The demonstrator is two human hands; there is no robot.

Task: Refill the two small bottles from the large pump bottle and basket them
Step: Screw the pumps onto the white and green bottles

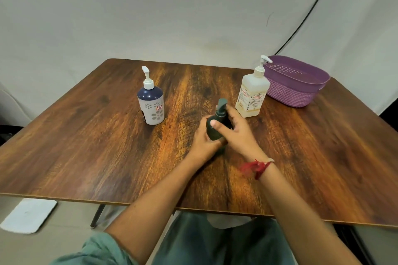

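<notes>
1. Wooden table (pixel 107 146) carries the dark small bottle (pixel 216 130), upright near its middle.
2. The left hand (pixel 203 142) wraps its lower body, and the right hand (pixel 239 129) curls round its shoulder and pump.
3. Left of it stands the blue-and-white bottle (pixel 151 105).
4. To its right, further back, the large pump bottle (pixel 252 94) stands just beside the purple basket (pixel 301 92).

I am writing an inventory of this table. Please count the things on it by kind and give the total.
Pump bottles: 3 (dark bottle gripped by the left hand and right hand; blue and white bottle; pale labelled bottle)
Baskets: 1 (purple basket)
Total: 4
</notes>
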